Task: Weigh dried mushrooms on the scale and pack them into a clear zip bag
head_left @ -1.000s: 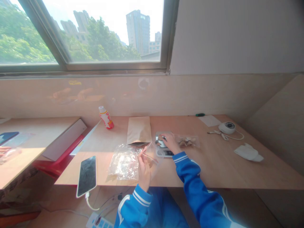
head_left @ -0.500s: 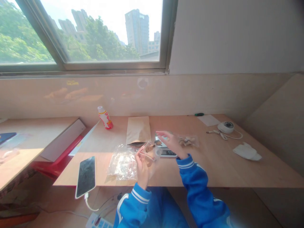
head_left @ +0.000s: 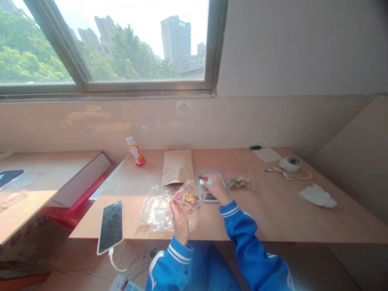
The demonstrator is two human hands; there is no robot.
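In my left hand (head_left: 179,216) is a small clear plastic bag (head_left: 198,202), its mouth spread wide. Yellowish-brown dried pieces (head_left: 190,197), perhaps dried mushroom, show inside it. My right hand (head_left: 216,186) is over the digital scale (head_left: 211,171), fingers closed around a small dark brown piece (head_left: 203,178) at the left side of its plate. The hand covers part of the scale. Right of the scale lies another clear bag (head_left: 241,182) with brown dried pieces. Crumpled clear plastic bags (head_left: 157,208) are on the table beside my left hand.
A brown paper pouch (head_left: 178,166) lies behind the bags, near a red-and-white bottle (head_left: 136,152). A phone (head_left: 110,227) with a cable overhangs the front edge. To the right are a white camera (head_left: 289,163), a white tissue (head_left: 317,195), paper (head_left: 267,155) and a green-handled tool (head_left: 255,148).
My right hand has come down from above the scale, and its outstretched fingers have closed at the plate. My left hand has tilted the bag so its contents show more.
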